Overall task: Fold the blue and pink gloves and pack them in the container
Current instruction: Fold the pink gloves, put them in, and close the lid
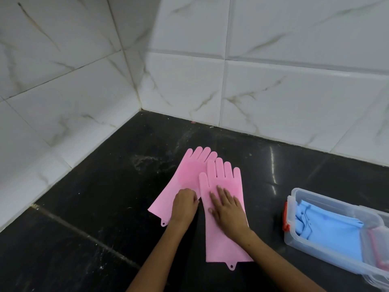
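Observation:
Two pink gloves lie flat on the black counter, fingers pointing away from me. The left pink glove [185, 175] is partly under the right pink glove [225, 239]. My left hand [184, 204] has its fingers curled on the left glove's inner edge, apparently pinching it. My right hand [226, 209] rests flat with fingers spread on the right glove's palm. At the right stands a clear plastic container [303, 194] with a red latch. Folded blue gloves [328, 232] lie inside it.
White marble-look tiled walls [273, 91] meet in a corner behind the gloves. The black stone counter [94, 207] has dusty smears near the corner. Something pinkish [379, 239] shows inside the container's right end.

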A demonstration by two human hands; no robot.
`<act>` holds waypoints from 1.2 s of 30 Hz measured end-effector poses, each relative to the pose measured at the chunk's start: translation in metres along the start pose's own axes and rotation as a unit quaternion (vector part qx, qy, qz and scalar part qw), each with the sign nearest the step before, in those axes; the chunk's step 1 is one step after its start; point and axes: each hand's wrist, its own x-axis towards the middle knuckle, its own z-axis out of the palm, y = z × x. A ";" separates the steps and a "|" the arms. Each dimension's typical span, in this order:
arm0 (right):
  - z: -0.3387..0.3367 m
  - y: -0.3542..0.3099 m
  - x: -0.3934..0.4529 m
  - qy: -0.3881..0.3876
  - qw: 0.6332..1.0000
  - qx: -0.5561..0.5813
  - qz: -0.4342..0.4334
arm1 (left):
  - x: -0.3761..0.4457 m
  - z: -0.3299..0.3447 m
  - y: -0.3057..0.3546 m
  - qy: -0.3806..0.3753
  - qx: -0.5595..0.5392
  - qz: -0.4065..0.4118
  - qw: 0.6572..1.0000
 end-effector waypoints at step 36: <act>0.006 0.031 0.000 0.076 0.995 0.050 0.049 | -0.031 -0.030 0.005 0.101 0.059 -0.119 0.986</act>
